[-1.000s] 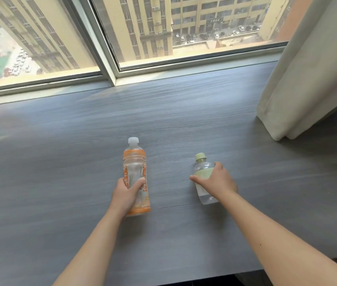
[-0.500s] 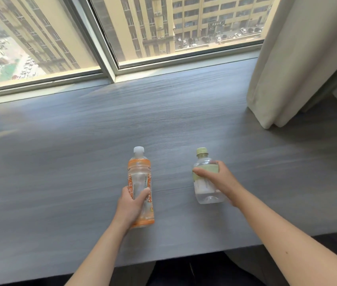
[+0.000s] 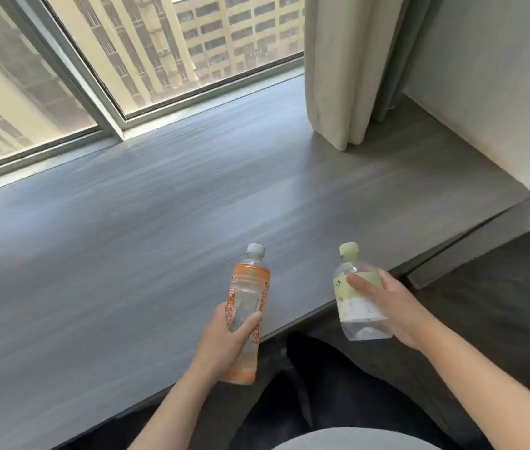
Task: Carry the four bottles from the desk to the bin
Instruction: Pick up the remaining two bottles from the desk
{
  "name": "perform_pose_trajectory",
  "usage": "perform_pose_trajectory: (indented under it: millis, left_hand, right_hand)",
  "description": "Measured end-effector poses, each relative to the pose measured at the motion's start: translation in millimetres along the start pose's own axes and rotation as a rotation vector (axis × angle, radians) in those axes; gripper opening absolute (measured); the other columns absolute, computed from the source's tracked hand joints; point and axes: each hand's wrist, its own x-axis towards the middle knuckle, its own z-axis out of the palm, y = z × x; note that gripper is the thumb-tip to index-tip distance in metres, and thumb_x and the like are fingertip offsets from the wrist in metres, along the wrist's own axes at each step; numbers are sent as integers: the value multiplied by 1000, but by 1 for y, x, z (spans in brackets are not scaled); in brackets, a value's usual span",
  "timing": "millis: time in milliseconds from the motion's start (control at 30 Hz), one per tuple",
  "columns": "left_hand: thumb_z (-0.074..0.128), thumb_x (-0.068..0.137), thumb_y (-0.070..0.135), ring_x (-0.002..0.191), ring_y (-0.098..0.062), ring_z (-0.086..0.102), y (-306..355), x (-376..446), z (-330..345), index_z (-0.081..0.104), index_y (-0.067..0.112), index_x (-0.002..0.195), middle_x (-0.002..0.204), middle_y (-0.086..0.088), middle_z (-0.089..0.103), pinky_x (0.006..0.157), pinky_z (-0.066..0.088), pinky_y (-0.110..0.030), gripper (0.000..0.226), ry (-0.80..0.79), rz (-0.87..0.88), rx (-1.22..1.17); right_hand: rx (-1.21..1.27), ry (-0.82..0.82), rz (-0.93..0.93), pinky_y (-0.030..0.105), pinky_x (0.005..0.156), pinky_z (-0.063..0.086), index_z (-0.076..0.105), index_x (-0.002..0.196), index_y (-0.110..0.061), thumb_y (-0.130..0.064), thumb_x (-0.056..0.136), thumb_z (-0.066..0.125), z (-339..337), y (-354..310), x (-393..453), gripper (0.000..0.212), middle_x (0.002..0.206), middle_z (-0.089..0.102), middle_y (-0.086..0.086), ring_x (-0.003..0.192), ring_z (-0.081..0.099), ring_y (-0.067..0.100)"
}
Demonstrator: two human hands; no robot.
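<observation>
Now both bottles (image 3: 246,306) hang past desk (image 3: 127,254) edge.

A room high up in a city building is shown, probably a hotel room or flat, though little of it is seen. A grey wood-grain bench (image 3: 159,248) is built along a large window (image 3: 101,60) across the upper left, through which tall beige blocks are viewed. A pale curtain (image 3: 348,69) hangs at upper centre, beside a plain wall (image 3: 490,69) at upper right.
</observation>
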Motion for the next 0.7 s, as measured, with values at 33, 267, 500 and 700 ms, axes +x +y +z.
perform_pose_trajectory:
  millis: [33,267,500,700]
  left_hand:
    - [63,81,47,93,-12,60,-5,-7,3,48,25,113,103,6,61,82,51,-32,42,-31,19,24]
    - [61,73,60,86,-5,60,-24,-37,36,42,34,111,94,19,58,77,54,-30,50,-200,170,354]
    - [57,68,66,85,-8,60,-23,-53,81,42,33,114,90,22,53,74,52,-31,58,-230,320,695]
    - [56,72,64,84,-15,59,-30,-66,132,42,26,112,93,13,52,67,46,-31,57,-285,265,934]
  right_hand:
    - [-18,31,10,24,55,55,56,108,-30,-50,48,77,-5,13,-13,66,99,68,4,80,71,16]
    - [-31,315,81,31,67,53,50,118,-30,-33,76,74,-58,106,-89,48,107,64,2,92,66,20]
    - [-135,509,180,31,75,50,46,123,-24,-35,67,82,-118,191,-139,67,110,62,1,96,62,19]
    - [-297,625,290,29,67,41,38,134,-28,-54,58,79,-174,251,-172,90,105,55,-4,91,55,18]
